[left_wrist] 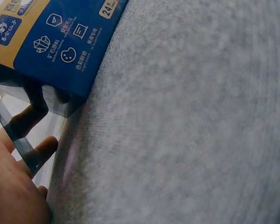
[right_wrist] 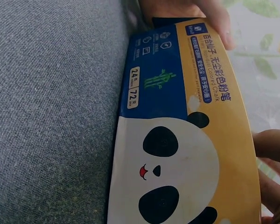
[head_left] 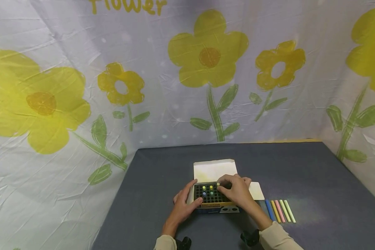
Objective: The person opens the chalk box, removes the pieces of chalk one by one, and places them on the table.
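An open chalk box stands on the dark table, with a panda printed on its front. Its black holder is full of round holes, and several chalk sticks poke up out of it, two yellow ones and a blue and a green one among them. My left hand grips the box's left end, thumb at the front edge and a finger at the back corner. Over the holder's back part, my right hand pinches a yellow chalk stick by its top; its lower end is hidden.
The box's white lid is folded back behind it, and a white side flap sticks out at the right. Right of the box lies a row of chalk sticks: blue, orange, pink and pale yellow-green. A flowered curtain surrounds the table.
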### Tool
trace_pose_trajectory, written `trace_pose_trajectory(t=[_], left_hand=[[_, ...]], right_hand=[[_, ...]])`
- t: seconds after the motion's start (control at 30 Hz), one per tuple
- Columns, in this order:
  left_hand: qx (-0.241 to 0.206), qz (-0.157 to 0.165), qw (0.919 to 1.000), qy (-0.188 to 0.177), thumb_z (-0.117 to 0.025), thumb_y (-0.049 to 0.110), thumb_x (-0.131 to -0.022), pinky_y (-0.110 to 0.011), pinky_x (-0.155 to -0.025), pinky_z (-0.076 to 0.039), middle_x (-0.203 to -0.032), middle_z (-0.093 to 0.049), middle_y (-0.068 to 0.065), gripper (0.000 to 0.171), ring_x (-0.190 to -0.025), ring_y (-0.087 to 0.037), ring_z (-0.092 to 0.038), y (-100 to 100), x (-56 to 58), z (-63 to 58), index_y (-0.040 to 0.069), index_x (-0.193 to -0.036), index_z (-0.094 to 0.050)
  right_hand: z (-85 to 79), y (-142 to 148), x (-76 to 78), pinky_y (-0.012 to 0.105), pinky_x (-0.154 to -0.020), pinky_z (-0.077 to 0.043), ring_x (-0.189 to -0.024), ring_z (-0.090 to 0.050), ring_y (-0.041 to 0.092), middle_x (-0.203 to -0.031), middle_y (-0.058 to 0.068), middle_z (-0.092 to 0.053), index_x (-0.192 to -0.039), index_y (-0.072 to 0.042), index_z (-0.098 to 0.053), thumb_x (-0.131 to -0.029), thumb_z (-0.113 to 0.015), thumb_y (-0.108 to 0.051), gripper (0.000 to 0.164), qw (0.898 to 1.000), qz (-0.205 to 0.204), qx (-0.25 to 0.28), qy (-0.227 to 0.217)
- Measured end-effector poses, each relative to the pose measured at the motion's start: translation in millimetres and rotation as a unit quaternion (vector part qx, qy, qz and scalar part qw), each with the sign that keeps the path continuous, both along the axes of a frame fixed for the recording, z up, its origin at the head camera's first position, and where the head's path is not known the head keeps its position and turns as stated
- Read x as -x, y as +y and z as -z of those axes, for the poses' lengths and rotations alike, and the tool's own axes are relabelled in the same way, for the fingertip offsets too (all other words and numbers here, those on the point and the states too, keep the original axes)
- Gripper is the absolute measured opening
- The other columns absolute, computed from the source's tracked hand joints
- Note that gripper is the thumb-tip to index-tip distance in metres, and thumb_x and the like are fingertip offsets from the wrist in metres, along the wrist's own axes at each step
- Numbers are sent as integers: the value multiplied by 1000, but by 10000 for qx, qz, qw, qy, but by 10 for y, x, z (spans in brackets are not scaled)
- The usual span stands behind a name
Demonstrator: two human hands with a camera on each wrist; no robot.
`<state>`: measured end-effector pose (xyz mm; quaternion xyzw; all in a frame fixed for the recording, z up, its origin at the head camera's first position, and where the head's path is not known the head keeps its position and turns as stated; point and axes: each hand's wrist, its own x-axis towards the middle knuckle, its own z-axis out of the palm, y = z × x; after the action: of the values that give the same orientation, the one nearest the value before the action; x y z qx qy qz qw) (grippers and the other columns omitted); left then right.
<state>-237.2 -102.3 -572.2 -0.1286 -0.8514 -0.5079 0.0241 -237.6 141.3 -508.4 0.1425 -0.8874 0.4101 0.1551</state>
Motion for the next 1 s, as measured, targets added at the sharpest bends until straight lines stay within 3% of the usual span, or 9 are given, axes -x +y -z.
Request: trace_pose_trajectory(t=[0.2,0.43,0.57,0.77,0.9,1.0], left_hand=[[0,-1,10000,-8,-72,43,-89,-65,-106,-15,-153,-51,-4,69,-135,-37,-44,-2,-4,-4,42,-151,-44],[6,5,10000,78,-72,42,-88,-66,-106,-16,-153,-52,-5,69,-133,-36,-45,-5,-16,-10,41,-152,-45],[8,16,9999,99,-72,42,-89,-66,-106,-16,-153,-51,-5,69,-133,-36,-47,-7,-20,-10,40,-152,-44],[-40,50,9999,117,-72,42,-89,-66,-107,-16,-154,-51,-4,69,-133,-36,-47,-14,-23,-7,40,-152,-44],[-54,52,9999,117,-72,42,-89,-66,-107,-16,-154,-51,-4,69,-133,-36,-47,-14,-15,4,40,-152,-44],[-29,20,9999,105,-73,42,-89,-66,-107,-17,-154,-51,-3,70,-133,-35,-46,-14,-14,12,41,-152,-44]], right_hand=[[0,15,-4,49,-87,-16,-81,-55,14,-79,-11,-71,-96,-17,-76,-84,-82,-10,16,9992,-180,264,249],[-14,32,23,47,-86,-16,-80,-57,18,-78,-3,-74,-101,-11,-75,-80,-84,-5,24,9905,-148,313,1328],[-30,56,48,44,-85,-15,-77,-60,21,-79,0,-76,-102,-13,-74,-80,-83,-4,26,9854,-94,410,1647],[-54,113,69,45,-85,-14,-71,-53,18,-79,0,-76,-105,-14,-73,-81,-81,-2,28,9833,-164,762,1645],[-63,182,71,44,-87,-16,-69,-52,10,-78,0,-76,-107,-11,-73,-85,-78,1,26,9834,-394,1098,1392],[-75,256,60,41,-88,-32,-71,-57,7,-80,4,-76,-111,-10,-71,-89,-74,1,25,9836,-665,1356,982]])
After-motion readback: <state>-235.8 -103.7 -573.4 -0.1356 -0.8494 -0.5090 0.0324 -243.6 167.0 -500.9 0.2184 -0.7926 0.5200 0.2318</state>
